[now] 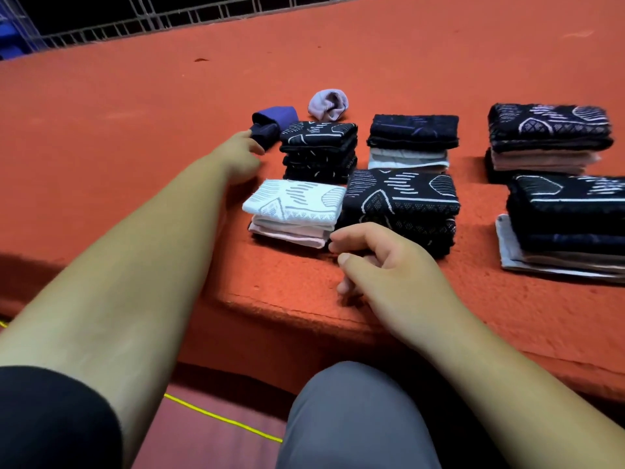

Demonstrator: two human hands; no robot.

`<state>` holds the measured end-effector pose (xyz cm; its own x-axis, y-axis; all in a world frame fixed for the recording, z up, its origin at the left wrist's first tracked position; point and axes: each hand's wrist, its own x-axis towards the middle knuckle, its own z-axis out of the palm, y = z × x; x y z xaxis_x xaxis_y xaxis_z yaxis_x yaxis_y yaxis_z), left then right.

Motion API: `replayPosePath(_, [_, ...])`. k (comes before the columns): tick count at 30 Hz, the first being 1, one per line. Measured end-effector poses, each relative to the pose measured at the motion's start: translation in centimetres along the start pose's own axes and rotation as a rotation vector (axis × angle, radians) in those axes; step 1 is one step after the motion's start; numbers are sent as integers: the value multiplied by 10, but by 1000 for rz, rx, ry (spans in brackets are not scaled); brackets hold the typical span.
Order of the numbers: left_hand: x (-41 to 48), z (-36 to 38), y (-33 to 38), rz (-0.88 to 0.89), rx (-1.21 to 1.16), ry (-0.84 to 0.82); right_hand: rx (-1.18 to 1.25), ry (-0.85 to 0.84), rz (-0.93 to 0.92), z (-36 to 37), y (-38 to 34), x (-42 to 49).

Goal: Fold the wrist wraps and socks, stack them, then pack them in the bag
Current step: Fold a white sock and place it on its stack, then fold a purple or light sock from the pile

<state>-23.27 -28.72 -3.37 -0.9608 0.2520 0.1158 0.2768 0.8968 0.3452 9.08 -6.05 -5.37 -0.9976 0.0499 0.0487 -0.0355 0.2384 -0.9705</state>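
Several stacks of folded socks and wraps sit on the red mat [372,62]. A white patterned stack [292,211] lies front left, beside a black patterned stack [402,204]. Behind them stand a black stack [318,150] and a black-over-white stack [411,140]. Two more stacks [548,137] [568,225] are at the right. My left hand [238,154] reaches out, its fingertips touching a rolled dark blue sock [270,125]. A rolled lilac sock [328,104] lies behind. My right hand [368,262] hovers loosely curled and holds nothing, just in front of the front stacks.
The mat's front edge [304,319] drops off near my grey-trousered knee [355,418]. A metal railing [135,18] runs along the far side. A yellow cord [220,416] lies on the floor below.
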Motion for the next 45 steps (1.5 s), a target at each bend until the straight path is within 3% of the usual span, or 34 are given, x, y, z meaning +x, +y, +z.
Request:
replayPosePath(10, [35, 21, -17, -44, 261, -89, 29, 23, 27, 0, 3, 3])
replayPosePath(14, [36, 21, -16, -47, 215, -58, 31, 35, 28, 0, 3, 3])
replayPosePath(23, [-34, -15, 23, -24, -169, 316, 39, 27, -6, 1, 3, -2])
replayPosePath(32, [-158, -85, 80, 55, 27, 660, -201, 84, -246, 6, 7, -21])
replayPosePath(37, [-238, -100, 126, 180, -107, 832, -118, 140, -279, 3, 4, -30])
replayPosePath(40, [-280, -93, 153, 265, -266, 804, -24, 224, -284, 2, 5, -50])
replayPosePath(45, [-330, -58, 201, 263, -481, 619, 29, 330, -310, -12, -2, -94])
